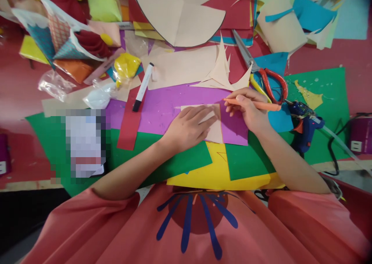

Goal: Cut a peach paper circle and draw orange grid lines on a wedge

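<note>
My left hand [190, 125] lies flat with its fingers stretched across a small cream paper piece [214, 134], pressing it onto a purple sheet [162, 101]. An orange line runs down the right edge of the cream piece. Just right of it, my right hand [247, 105] grips an orange marker pen [266, 105], whose tip points left, above the purple sheet. Behind the right hand rest scissors [271, 82] with red and yellow handles. A white marker [143, 86] with a black cap lies left of the hands, partly over a red paper strip [128, 136].
A blue glue gun [306, 132] with a cord sits on green paper [328, 101] at the right. A blurred phone [84, 144] lies at the left. Pointed cream scraps [222, 72], a large cream sheet [180, 12] and bagged clay [126, 64] crowd the back.
</note>
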A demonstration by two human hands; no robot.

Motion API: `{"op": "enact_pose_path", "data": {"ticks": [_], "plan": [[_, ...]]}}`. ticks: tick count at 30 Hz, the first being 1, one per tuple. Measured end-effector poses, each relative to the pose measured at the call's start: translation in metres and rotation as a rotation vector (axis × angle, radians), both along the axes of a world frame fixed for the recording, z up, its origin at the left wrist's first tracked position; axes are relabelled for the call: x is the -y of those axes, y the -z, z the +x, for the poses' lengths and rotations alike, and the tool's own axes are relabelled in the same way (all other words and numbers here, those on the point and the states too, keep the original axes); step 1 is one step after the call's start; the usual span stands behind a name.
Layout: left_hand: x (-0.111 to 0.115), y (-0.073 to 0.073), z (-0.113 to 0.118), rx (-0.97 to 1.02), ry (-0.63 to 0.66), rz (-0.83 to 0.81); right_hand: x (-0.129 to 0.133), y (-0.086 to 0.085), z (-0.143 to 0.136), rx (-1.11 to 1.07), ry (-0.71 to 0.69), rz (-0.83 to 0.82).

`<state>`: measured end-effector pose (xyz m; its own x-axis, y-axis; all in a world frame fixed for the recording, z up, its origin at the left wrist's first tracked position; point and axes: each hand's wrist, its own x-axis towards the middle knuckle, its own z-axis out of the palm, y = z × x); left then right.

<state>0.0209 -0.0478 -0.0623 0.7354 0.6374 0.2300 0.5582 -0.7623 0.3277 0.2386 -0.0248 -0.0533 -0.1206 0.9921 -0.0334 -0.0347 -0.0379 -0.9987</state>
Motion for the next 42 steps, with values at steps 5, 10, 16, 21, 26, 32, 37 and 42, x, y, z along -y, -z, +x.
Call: {"op": "enact_pose_path", "data": {"ticks": [5, 10, 16, 21, 26, 32, 37, 42], "plan": [[0.0104, -0.0027, 0.0039, 0.006, 0.048, 0.085, 0.0039, -0.0004, 0.0008, 0.125, -0.013, 0.047], [0.0106, -0.0017, 0.0046, -0.013, 0.038, 0.075, 0.0046, -0.0002, -0.0030, 0.278, -0.007, 0.054], [0.0095, -0.0020, 0.0059, -0.004, 0.038, 0.122, 0.0040, 0.0027, -0.0046, 0.403, -0.023, 0.087], [0.0092, -0.0022, 0.0063, -0.007, 0.039, 0.141, 0.0046, 0.0039, -0.0052, 0.451, -0.024, 0.105], [0.0097, -0.0019, 0.0063, -0.013, 0.035, 0.125, 0.0043, 0.0020, -0.0062, 0.467, -0.020, 0.136], [0.0100, -0.0024, 0.0063, -0.025, 0.022, 0.034, 0.0037, -0.0008, -0.0060, 0.401, -0.059, 0.068], [0.0099, -0.0025, 0.0069, -0.032, 0.013, -0.010, 0.0043, -0.0008, -0.0063, 0.436, -0.017, 0.092], [0.0099, -0.0015, 0.0067, -0.036, 0.011, 0.000, 0.0042, -0.0010, -0.0066, 0.457, -0.046, 0.124]]}}
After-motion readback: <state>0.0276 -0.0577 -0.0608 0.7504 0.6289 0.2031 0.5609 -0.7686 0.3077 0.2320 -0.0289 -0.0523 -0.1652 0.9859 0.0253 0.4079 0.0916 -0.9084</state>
